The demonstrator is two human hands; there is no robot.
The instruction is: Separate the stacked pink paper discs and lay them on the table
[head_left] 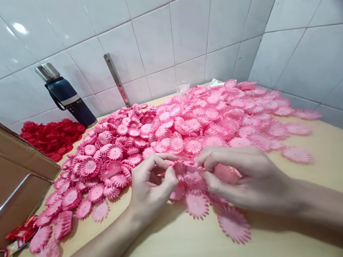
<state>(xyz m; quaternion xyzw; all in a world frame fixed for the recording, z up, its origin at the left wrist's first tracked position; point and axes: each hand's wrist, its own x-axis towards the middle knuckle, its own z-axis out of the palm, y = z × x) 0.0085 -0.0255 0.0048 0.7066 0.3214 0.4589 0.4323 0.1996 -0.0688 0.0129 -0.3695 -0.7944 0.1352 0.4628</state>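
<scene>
Fingertip grips of the left hand (155, 184) and right hand (248, 173) look clamped on a pink scalloped piece (181, 169) just this side of the pink heap (118, 151), a light hold suiting something so thin. That heap spreads toward the far edge of the counter (164, 246), presumably for easy reach; red pieces (53, 136) sit apart towards the far left, beside a flask (72, 99), perhaps keeping colours from mixing.
</scene>
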